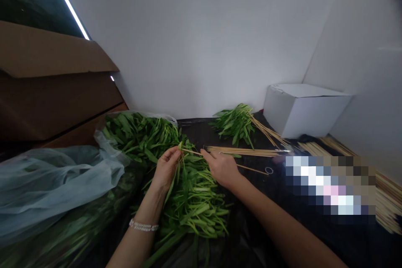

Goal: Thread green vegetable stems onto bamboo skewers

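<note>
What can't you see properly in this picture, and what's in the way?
In the head view:
A blocky blurred patch covers whatever lies there.
The left hand and right hand hide parts of the bamboo skewer.
A plastic bag clouds the greens beneath it.
The left edge cuts off a cardboard box.

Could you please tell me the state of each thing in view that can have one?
Left hand: pinching a water spinach stem.
Right hand: pinching a bamboo skewer.
Loose greens: heaped on a black sheet.
Plastic bag: crumpled.
White box: closed.
Skewer bundle: lying flat.
</note>
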`<state>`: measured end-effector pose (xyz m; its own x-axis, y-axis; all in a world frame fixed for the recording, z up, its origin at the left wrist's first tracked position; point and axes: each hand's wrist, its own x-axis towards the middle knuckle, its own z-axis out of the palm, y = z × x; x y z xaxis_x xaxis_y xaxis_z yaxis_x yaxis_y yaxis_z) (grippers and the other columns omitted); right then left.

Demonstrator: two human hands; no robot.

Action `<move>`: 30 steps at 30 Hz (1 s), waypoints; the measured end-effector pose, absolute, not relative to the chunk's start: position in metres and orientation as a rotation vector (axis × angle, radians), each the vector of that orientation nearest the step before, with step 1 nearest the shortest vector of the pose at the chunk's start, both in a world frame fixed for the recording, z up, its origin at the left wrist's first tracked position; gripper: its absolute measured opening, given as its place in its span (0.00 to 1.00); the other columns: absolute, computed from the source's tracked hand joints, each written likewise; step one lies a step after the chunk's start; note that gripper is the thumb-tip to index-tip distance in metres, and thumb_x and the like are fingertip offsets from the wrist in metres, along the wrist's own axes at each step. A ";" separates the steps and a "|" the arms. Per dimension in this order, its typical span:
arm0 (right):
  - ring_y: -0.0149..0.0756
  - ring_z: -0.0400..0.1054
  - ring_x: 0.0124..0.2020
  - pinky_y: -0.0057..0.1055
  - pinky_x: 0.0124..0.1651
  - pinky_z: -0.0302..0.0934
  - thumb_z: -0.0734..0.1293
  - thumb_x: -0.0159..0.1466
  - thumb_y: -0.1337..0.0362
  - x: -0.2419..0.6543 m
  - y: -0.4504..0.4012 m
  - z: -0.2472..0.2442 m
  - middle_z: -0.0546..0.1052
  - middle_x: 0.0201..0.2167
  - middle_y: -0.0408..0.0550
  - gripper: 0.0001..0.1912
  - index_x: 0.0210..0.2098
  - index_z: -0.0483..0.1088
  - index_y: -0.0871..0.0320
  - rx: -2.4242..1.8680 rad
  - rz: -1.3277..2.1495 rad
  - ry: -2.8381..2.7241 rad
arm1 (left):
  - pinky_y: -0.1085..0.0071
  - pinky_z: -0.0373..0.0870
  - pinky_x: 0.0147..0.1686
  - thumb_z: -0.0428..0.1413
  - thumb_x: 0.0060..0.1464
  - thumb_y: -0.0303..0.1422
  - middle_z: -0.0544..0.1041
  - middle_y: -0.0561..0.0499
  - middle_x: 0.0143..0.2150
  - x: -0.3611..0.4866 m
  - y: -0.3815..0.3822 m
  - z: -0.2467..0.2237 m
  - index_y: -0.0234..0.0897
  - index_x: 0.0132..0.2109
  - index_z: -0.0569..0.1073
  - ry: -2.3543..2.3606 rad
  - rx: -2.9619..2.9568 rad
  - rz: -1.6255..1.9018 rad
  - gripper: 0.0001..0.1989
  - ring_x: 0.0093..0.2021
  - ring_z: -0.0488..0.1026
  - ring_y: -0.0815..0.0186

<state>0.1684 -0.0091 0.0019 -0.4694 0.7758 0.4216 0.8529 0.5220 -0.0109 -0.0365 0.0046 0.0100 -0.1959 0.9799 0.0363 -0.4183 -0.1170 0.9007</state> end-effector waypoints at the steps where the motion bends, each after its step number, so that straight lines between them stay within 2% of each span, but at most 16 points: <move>1: 0.37 0.70 0.36 0.29 0.35 0.56 0.55 0.68 0.69 0.169 -0.009 0.002 0.75 0.39 0.54 0.26 0.64 0.59 0.55 -1.346 -0.285 -2.389 | 0.77 0.68 0.33 0.73 0.30 0.35 0.80 0.53 0.29 -0.037 0.004 0.010 0.34 0.35 0.80 0.962 0.826 1.566 0.20 0.30 0.73 0.72; 9: 0.38 0.70 0.35 0.30 0.33 0.55 0.56 0.67 0.70 0.167 -0.009 -0.003 0.75 0.37 0.52 0.26 0.63 0.61 0.55 -1.288 -0.361 -2.375 | 0.74 0.69 0.32 0.73 0.29 0.33 0.78 0.53 0.26 -0.039 0.004 0.012 0.33 0.31 0.79 0.944 0.786 1.514 0.18 0.27 0.73 0.71; 16: 0.38 0.70 0.35 0.30 0.34 0.56 0.56 0.66 0.70 0.164 -0.011 -0.005 0.75 0.37 0.52 0.25 0.62 0.62 0.55 -1.284 -0.347 -2.375 | 0.76 0.70 0.31 0.74 0.26 0.32 0.79 0.52 0.26 -0.037 0.003 0.010 0.32 0.29 0.79 0.975 0.759 1.465 0.18 0.27 0.73 0.71; 24: 0.38 0.70 0.36 0.30 0.34 0.56 0.56 0.67 0.70 0.165 -0.010 -0.004 0.75 0.38 0.52 0.25 0.63 0.61 0.55 -1.303 -0.329 -2.386 | 0.75 0.70 0.33 0.73 0.29 0.34 0.79 0.52 0.27 -0.040 0.003 0.009 0.32 0.30 0.79 0.994 0.822 1.449 0.18 0.28 0.73 0.71; 30: 0.38 0.71 0.37 0.30 0.35 0.57 0.56 0.67 0.70 0.166 -0.008 -0.002 0.75 0.39 0.54 0.25 0.63 0.61 0.55 -1.346 -0.296 -2.407 | 0.75 0.69 0.33 0.72 0.32 0.39 0.80 0.49 0.29 -0.039 0.003 0.009 0.33 0.33 0.78 1.058 0.916 1.478 0.19 0.29 0.74 0.69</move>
